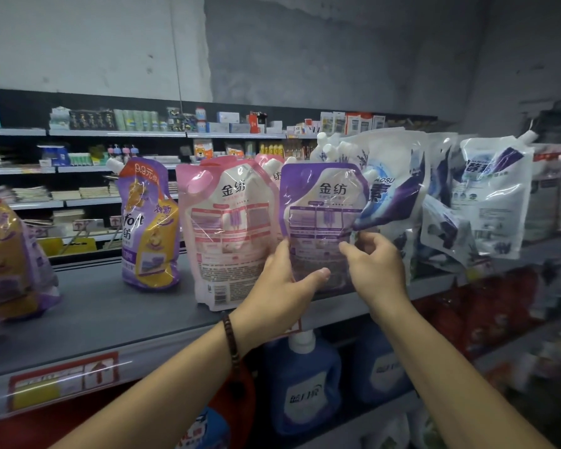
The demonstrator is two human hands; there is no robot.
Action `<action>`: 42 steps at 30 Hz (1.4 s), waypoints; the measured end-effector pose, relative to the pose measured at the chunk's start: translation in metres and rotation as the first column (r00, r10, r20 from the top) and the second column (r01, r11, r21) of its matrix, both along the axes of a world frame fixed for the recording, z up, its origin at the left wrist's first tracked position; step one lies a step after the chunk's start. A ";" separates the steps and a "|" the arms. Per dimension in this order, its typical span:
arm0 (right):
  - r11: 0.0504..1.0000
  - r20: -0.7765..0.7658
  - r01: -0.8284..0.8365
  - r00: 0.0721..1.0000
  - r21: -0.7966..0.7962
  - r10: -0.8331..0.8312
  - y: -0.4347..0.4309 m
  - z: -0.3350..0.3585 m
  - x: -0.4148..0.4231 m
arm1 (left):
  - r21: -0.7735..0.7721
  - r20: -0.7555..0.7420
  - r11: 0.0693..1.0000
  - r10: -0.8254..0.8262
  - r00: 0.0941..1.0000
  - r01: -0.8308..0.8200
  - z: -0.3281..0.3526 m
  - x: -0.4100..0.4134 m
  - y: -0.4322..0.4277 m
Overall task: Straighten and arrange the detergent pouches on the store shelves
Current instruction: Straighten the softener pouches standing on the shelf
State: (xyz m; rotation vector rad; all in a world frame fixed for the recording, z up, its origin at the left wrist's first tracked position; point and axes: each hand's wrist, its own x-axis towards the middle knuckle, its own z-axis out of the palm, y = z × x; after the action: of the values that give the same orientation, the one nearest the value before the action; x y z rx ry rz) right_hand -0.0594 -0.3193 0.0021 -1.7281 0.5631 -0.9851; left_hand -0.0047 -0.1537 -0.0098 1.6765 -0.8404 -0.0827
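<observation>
A purple detergent pouch [324,209] stands upright on the grey shelf [110,322], back label facing me. My left hand [285,283] grips its lower left edge, thumb across the front. My right hand [374,264] pinches its lower right edge. A pink pouch [227,228] stands just left of it, touching. Further left stands a purple and yellow pouch [149,225]. To the right, several white and purple pouches [399,186] lean at angles, and a white pouch [493,196] tilts beyond them.
Another purple and yellow pouch [10,254] sits at the far left shelf edge. Blue detergent jugs [302,387] and red packs [486,315] fill the lower shelves. A far aisle [143,137] holds small goods. Bare shelf lies between the left pouches.
</observation>
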 end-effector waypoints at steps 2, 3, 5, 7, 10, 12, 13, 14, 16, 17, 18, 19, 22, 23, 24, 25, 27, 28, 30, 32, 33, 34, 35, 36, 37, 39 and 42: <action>0.998 -0.013 -0.055 0.998 0.022 0.055 -0.001 -0.001 -0.001 | -0.012 -0.032 1.000 -0.008 0.999 0.008 0.000 0.001 -0.006; 0.996 -0.011 -0.084 0.996 0.035 0.084 -0.002 -0.001 0.000 | -0.028 -0.048 1.000 -0.012 0.999 0.010 0.000 0.001 -0.009; 0.989 0.008 -0.132 0.991 0.068 0.131 -0.005 -0.002 0.003 | -0.070 -0.089 0.997 -0.034 0.995 0.028 0.001 0.002 -0.013; 0.979 0.027 -0.180 0.984 0.099 0.179 -0.008 -0.002 0.007 | -0.080 -0.120 0.995 -0.060 0.991 0.051 0.003 -0.001 -0.015; 0.967 0.056 -0.231 0.972 0.107 0.226 -0.013 -0.006 0.012 | -0.067 -0.114 0.998 -0.009 0.993 0.001 0.004 0.000 -0.018; 0.961 0.086 -0.251 0.966 0.116 0.243 -0.015 -0.007 0.015 | -0.059 -0.117 0.998 0.024 0.993 -0.031 0.005 0.003 -0.019; 0.955 0.111 -0.267 0.961 0.131 0.253 -0.016 -0.007 0.015 | -0.056 -0.121 0.998 0.034 0.992 -0.041 0.007 0.003 -0.019; 0.946 0.138 -0.288 0.954 0.151 0.268 -0.017 -0.006 0.016 | -0.046 -0.113 0.997 0.050 0.992 -0.056 0.008 0.005 -0.019; 0.929 0.183 -0.318 0.941 0.188 0.285 -0.017 -0.005 0.016 | -0.024 -0.086 0.996 0.083 0.993 -0.085 0.011 0.007 -0.019; 0.922 0.201 -0.328 0.936 0.205 0.288 -0.017 -0.005 0.015 | -0.018 -0.081 0.995 0.093 0.992 -0.095 0.012 0.008 -0.017; 0.916 0.222 -0.334 0.932 0.222 0.286 -0.017 -0.006 0.015 | -0.011 -0.084 0.995 0.098 0.992 -0.100 0.012 0.009 -0.015; 0.912 0.239 -0.338 0.929 0.232 0.283 -0.016 -0.005 0.015 | -0.008 -0.093 0.995 0.101 0.991 -0.102 0.012 0.009 -0.013; 0.900 0.271 -0.363 0.916 0.244 0.296 -0.015 -0.005 0.013 | -0.016 -0.109 0.992 0.119 0.987 -0.122 0.007 0.015 -0.008; 0.895 0.277 -0.366 0.914 0.255 0.295 -0.014 -0.005 0.012 | -0.023 -0.111 0.991 0.127 0.986 -0.131 0.007 0.016 -0.007; 0.890 0.287 -0.369 0.912 0.267 0.293 -0.014 -0.004 0.012 | -0.034 -0.113 0.990 0.135 0.984 -0.139 0.006 0.017 -0.007; 0.887 0.296 -0.372 0.910 0.273 0.291 -0.014 -0.004 0.011 | -0.049 -0.113 0.988 0.141 0.984 -0.147 0.006 0.018 -0.008; 0.885 0.318 -0.381 0.902 0.269 0.291 -0.014 -0.003 0.007 | -0.075 -0.110 0.987 0.132 0.985 -0.140 0.007 0.017 -0.008; 0.885 0.331 -0.383 0.898 0.266 0.289 -0.014 -0.004 0.004 | -0.081 -0.105 0.987 0.127 0.986 -0.136 0.008 0.016 -0.009; 0.886 0.353 -0.381 0.893 0.262 0.280 -0.013 -0.006 0.000 | -0.088 -0.076 0.987 0.129 0.989 -0.136 0.008 0.016 -0.008; 0.890 0.377 -0.376 0.887 0.259 0.265 -0.012 -0.008 -0.002 | -0.114 -0.052 0.985 0.126 0.991 -0.132 0.006 0.017 -0.008; 0.894 0.385 -0.370 0.886 0.254 0.257 -0.012 -0.009 -0.003 | -0.131 -0.044 0.982 0.130 0.990 -0.135 0.006 0.018 -0.008; 0.897 0.391 -0.362 0.886 0.253 0.247 -0.011 -0.010 -0.003 | -0.146 -0.041 0.979 0.135 0.990 -0.140 0.006 0.018 -0.008; 0.902 0.393 -0.352 0.888 0.252 0.237 -0.010 -0.009 -0.005 | -0.162 -0.042 0.977 0.136 0.990 -0.141 0.006 0.017 -0.008; 0.907 0.393 -0.339 0.892 0.249 0.225 -0.010 -0.008 -0.006 | -0.180 -0.048 0.974 0.133 0.990 -0.140 0.007 0.016 -0.007; 0.915 0.388 -0.325 0.896 0.241 0.216 -0.009 -0.007 -0.007 | -0.199 -0.052 0.970 0.128 0.990 -0.136 0.007 0.014 -0.007; 0.926 0.374 -0.313 0.901 0.211 0.219 -0.009 -0.005 -0.010 | -0.235 -0.054 0.964 0.118 0.992 -0.127 0.008 0.011 -0.005; 0.934 0.381 -0.320 0.893 0.159 0.241 -0.005 -0.001 -0.015 | -0.289 -0.051 0.950 0.109 0.993 -0.119 0.014 0.006 0.000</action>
State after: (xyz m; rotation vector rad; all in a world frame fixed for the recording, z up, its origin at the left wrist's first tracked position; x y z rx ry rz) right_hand -0.0745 -0.3239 0.0014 -1.3457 0.1673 -0.9570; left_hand 0.0009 -0.1539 0.0045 1.4367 -0.6907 0.0886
